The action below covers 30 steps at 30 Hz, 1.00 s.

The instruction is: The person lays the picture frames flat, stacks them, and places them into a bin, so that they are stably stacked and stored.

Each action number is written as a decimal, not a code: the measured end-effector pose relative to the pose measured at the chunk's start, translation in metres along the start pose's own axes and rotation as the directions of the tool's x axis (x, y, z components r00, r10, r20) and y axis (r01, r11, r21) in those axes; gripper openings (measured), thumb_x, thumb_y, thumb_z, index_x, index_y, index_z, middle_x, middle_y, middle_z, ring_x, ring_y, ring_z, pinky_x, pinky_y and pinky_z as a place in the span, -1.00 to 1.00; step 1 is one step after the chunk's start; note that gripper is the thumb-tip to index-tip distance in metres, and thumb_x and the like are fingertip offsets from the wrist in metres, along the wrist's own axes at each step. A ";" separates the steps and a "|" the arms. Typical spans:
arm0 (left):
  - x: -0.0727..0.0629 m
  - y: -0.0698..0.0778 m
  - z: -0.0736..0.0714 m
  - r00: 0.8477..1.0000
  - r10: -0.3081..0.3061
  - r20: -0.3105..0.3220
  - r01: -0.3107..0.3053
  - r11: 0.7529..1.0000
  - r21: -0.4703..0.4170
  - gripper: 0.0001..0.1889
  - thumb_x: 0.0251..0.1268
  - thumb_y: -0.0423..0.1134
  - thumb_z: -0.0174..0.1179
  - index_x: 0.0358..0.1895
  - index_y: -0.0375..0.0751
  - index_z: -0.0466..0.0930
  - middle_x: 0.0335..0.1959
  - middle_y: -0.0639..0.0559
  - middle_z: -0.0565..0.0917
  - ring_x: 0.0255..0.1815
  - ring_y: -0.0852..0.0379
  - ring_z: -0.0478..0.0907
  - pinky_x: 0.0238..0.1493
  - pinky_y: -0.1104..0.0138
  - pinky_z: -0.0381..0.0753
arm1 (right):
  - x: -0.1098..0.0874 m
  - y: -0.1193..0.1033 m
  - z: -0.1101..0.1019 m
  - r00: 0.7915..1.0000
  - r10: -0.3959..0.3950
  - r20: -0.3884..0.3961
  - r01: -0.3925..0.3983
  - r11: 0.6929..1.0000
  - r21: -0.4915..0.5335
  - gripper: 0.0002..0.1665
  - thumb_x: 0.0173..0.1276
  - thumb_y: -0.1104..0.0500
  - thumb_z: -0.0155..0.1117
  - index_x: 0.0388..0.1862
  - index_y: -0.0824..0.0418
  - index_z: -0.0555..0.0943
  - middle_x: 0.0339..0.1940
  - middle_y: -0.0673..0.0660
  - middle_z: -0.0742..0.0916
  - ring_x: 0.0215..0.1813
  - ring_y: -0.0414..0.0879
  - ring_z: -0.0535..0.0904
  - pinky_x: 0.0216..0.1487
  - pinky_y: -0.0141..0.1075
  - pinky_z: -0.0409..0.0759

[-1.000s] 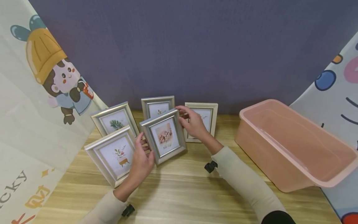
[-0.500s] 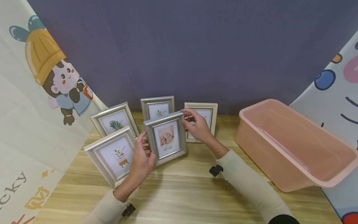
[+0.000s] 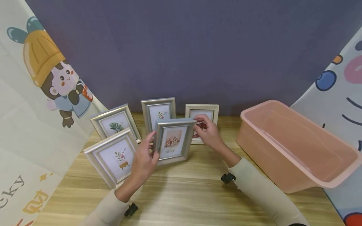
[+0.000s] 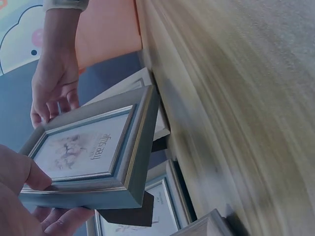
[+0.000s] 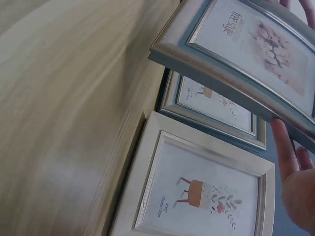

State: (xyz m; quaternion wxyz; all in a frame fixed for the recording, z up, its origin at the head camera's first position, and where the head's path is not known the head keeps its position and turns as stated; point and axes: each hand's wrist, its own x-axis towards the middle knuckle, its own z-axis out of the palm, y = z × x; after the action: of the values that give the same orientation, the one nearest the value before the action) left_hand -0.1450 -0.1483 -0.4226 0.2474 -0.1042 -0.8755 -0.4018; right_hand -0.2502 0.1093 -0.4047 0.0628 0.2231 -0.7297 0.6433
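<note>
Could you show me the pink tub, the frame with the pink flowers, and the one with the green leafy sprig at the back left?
Pink tub (image 3: 266, 157): head view, outer long side wall.
Pink-flower frame (image 3: 173, 142): head view, the printed flowers.
Green-sprig frame (image 3: 115, 126): head view, the printed leaves.

Shows silvery grey with a champagne sheen on the middle picture frame (image 3: 173, 141), with pink blossoms (image 5: 273, 46) and brownish lettering (image 5: 231, 22) on white. Pales to cream on the front left frame (image 3: 113, 158), round an orange-brown pot (image 3: 123, 165) with green sprigs and a red flower. Mixes gold and grey on the leaf frame (image 3: 115, 123), round a green palm sprig (image 3: 116, 127). Repeats champagne on the back middle frame (image 3: 158, 109); returns to cream on the back right frame (image 3: 202, 110). Glows plain peach-pink on the tub (image 3: 266, 157). Runs in yellow-brown grain across the table (image 3: 192, 194). Darkens to plain blue-violet on the back wall (image 3: 181, 50). Dresses the cartoon figure (image 3: 59, 81) in mustard, teal and blue. Scatters blue, orange and pink spots over the right panel (image 3: 345, 100). Stays beige on the sleeves (image 3: 257, 188), black on the clips (image 3: 227, 178).
</note>
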 end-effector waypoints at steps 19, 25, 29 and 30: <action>0.009 0.012 -0.002 0.981 0.186 -0.055 -0.176 0.973 0.147 -0.32 0.05 -0.47 0.31 0.33 0.05 0.56 -0.03 -0.13 0.74 -0.37 0.00 0.61 -0.57 0.34 0.50 | -0.029 0.005 -0.036 0.996 -0.081 0.022 0.081 0.997 0.002 -0.86 0.35 0.57 0.23 -0.16 0.62 0.48 0.02 0.44 0.61 -0.16 -0.33 0.72 -0.24 -0.25 0.81; 0.014 0.016 -0.003 0.974 0.221 -0.048 -0.211 0.965 0.157 -0.42 0.11 -0.47 0.29 0.24 0.07 0.64 0.02 0.00 0.76 -0.43 0.17 0.58 -0.67 0.44 0.39 | -0.041 0.010 -0.050 0.994 -0.036 0.104 0.048 0.993 -0.112 -0.92 0.31 0.51 0.33 -0.27 0.51 0.58 -0.05 0.49 0.67 -0.19 -0.30 0.71 -0.22 -0.32 0.80; 0.020 0.019 -0.003 0.959 0.283 -0.012 -0.277 0.947 0.164 -0.47 0.18 -0.50 0.25 0.21 0.05 0.67 0.03 0.04 0.76 -0.55 0.31 0.39 -0.69 0.53 0.26 | -0.052 0.015 -0.057 0.987 0.003 0.162 0.029 0.981 -0.191 -0.89 0.29 0.44 0.40 -0.35 0.36 0.61 -0.12 0.38 0.72 -0.13 -0.23 0.70 -0.19 -0.31 0.80; 0.021 0.020 -0.002 0.952 0.306 -0.005 -0.301 0.938 0.171 -0.48 0.19 -0.51 0.24 0.20 0.04 0.68 0.02 0.04 0.77 -0.56 0.31 0.37 -0.67 0.53 0.25 | -0.055 0.017 -0.057 0.985 0.017 0.172 0.019 0.978 -0.206 -0.87 0.28 0.43 0.42 -0.37 0.33 0.61 -0.12 0.35 0.73 -0.11 -0.24 0.69 -0.18 -0.29 0.80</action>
State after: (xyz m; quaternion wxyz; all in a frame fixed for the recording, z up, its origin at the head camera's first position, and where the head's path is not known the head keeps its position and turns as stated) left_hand -0.1548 -0.1371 -0.3970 0.3280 -0.2103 -0.8757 -0.2852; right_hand -0.2195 0.1795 -0.4316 0.0225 0.2708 -0.7952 0.5420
